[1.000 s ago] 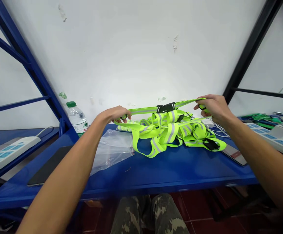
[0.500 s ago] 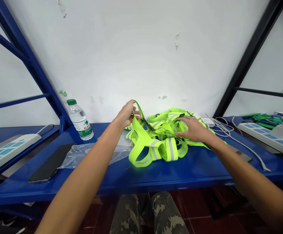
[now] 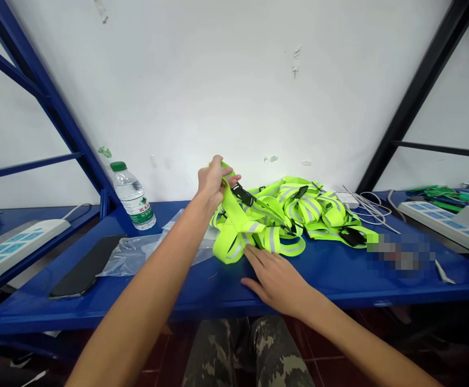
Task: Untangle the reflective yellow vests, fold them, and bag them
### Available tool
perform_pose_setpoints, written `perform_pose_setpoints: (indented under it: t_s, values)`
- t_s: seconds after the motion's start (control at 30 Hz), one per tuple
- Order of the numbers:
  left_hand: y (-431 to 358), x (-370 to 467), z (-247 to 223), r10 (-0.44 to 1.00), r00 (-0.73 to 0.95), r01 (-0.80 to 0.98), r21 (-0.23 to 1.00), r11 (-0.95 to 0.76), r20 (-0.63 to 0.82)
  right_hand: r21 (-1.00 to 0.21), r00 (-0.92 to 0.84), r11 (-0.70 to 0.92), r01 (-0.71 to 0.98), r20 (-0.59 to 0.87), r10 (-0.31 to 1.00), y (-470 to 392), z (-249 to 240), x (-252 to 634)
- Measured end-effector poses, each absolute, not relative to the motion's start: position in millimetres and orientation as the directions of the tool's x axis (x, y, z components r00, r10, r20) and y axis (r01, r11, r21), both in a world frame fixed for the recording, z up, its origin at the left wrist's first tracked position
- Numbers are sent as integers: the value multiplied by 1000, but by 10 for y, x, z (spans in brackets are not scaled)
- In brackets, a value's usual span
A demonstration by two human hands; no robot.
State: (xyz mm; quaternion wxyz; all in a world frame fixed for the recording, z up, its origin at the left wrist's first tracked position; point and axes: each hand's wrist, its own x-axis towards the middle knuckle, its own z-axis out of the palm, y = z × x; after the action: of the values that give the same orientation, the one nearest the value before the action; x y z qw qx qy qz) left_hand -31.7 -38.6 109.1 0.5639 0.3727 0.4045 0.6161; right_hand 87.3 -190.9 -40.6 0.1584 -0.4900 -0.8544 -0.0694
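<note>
A tangle of neon-yellow reflective straps with grey stripes, looking like reflective harness vests, lies against the wall. My left hand holds one strap up at the tangle's left end, closed around it. Beside its fingers hangs a black buckle on that webbing. My right hand is open, palm down at the front, fingers stretched out. Its fingertips meet the lower loops of the raised strap; whether they press on the strap or the bench is hard to tell. Another black buckle rests at the tangle's right end.
On the blue bench, a water bottle stands at the left. Near it lie a clear plastic bag and a black phone. White cables are coiled right of the straps. Power strips sit at both sides.
My right hand has left the pile and come forward and left to the lower loops. My left hand has risen slightly with its strap, and the buckle beside it shows more clearly.
</note>
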Motion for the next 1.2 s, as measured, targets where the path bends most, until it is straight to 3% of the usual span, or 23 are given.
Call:
perform_pose_setpoints:
  t_s: [0.17,0.3,0.37,0.53,0.77,0.9,1.03,1.2]
  values:
    - [-262,-508,1099,962,-268,-385,911,-150,45,37,-256,255,966,246,935,-1718,-353,934]
    - [-189,-601,1009,956,-292,-347,926,-147,43,81,-195,183,980,181,964,-1606,-324,989]
    - [-175,-618,928,968,-235,-306,938,-161,90,103,-204,191,976,131,970,-1537,-332,1019]
    - [-234,-632,742,959,158,-213,957,-198,234,86,-267,258,962,119,956,-1430,-283,1131]
    - [-378,-532,698,937,291,-229,965,-127,193,-164,-241,272,948,188,952,-1411,-271,1122]
    - [-380,-378,658,931,315,-241,964,-112,187,-374,-225,287,882,200,954,-1295,-362,1048]
    - [-270,-414,681,968,166,-245,959,-144,188,-673,-312,373,639,216,925,-1287,-265,1216]
    - [-86,-754,695,986,-103,-230,961,-152,131,-835,-142,380,398,353,925,-1459,69,1706]
